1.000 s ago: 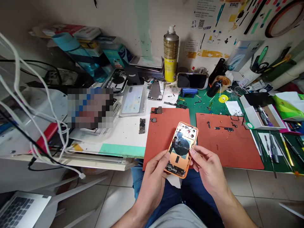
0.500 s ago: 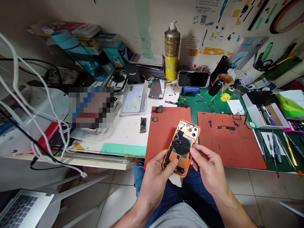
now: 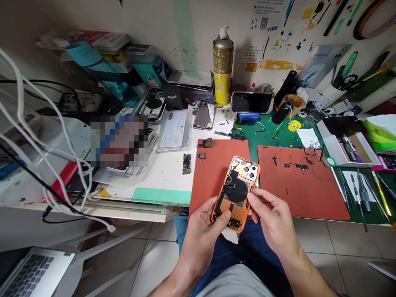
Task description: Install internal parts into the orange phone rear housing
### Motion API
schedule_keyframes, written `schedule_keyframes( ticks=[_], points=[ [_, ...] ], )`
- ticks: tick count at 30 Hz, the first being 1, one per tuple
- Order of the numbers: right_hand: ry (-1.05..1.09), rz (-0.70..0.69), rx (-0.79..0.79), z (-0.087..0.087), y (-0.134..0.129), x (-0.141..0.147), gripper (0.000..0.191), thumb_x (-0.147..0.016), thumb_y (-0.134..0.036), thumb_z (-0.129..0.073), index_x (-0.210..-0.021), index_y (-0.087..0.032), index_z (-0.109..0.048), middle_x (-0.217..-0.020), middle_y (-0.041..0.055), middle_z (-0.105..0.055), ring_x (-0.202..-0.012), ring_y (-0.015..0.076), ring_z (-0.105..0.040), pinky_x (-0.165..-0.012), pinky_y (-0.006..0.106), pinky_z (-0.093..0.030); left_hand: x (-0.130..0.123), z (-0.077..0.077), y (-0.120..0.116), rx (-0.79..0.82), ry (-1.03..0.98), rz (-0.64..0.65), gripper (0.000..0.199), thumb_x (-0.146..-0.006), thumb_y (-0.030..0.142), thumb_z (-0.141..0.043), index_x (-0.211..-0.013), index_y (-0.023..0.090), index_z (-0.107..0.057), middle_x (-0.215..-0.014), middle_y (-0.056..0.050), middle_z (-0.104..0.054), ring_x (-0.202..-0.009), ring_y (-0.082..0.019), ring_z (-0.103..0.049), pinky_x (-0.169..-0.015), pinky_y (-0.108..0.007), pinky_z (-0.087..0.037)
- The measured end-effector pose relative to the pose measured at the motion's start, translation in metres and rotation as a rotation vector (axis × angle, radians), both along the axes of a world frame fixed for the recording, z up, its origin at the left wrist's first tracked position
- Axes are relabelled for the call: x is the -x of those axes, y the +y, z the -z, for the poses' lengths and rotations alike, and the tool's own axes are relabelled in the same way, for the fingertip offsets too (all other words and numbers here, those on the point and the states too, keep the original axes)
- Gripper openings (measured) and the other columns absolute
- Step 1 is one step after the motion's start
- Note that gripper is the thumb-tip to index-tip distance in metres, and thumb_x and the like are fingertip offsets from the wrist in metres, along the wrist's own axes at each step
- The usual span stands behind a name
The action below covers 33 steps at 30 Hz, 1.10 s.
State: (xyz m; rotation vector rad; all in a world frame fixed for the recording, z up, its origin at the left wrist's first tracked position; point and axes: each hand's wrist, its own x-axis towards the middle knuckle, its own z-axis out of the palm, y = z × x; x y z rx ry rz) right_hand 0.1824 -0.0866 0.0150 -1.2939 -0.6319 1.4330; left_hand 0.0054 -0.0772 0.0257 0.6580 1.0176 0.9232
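Note:
An orange phone housing (image 3: 236, 194), its inside facing up with a round black coil and camera holes at the top, is held tilted over the front edge of the left red mat (image 3: 216, 165). My left hand (image 3: 204, 229) grips its lower left side, thumb on the inner face. At the right edge, my right hand (image 3: 274, 218) has its thumb and fingers closed on the frame. Small phone parts (image 3: 208, 142) lie on the left mat, and a dark circuit board (image 3: 186, 163) sits just left of it.
Flex parts (image 3: 298, 166) lie on the right red mat (image 3: 305, 189). Tweezers and tools (image 3: 360, 194) are at the right. A spray can (image 3: 222, 66) and a propped phone (image 3: 252, 102) stand behind. White cables (image 3: 60, 136) hang at the left.
The view has shifted very slightly. Both hands hold the orange housing in nearly the same pose as before.

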Motion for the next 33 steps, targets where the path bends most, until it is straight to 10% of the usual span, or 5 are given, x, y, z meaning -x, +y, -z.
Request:
schedule_keyframes(
  ticks=[19,33],
  points=[
    [-0.036,-0.005,-0.051,0.002,-0.002,0.002,0.033,-0.096,-0.049,-0.084,-0.112,-0.02,-0.084,-0.079,0.0031,-0.069,-0.065,0.0127,-0.055,-0.057,0.025,-0.048,-0.003,0.009,0.007,-0.03,0.098,-0.01,0.035,-0.09,0.04,-0.09,-0.115,0.017,-0.081,-0.112,-0.009,-0.084,-0.099,-0.024,-0.079,-0.092,-0.034,-0.064],
    [0.002,0.27,-0.101,0.017,-0.007,0.027,0.035,-0.096,-0.054,-0.082,-0.108,-0.02,-0.079,-0.077,0.0009,-0.068,-0.07,0.0151,-0.063,-0.069,0.027,-0.057,-0.031,0.019,0.034,-0.051,-0.014,-0.261,0.054,-0.068,0.04,-0.104,-0.109,0.018,-0.077,-0.098,-0.003,-0.084,-0.082,-0.014,-0.077,-0.079,-0.023,-0.064]
  ],
)
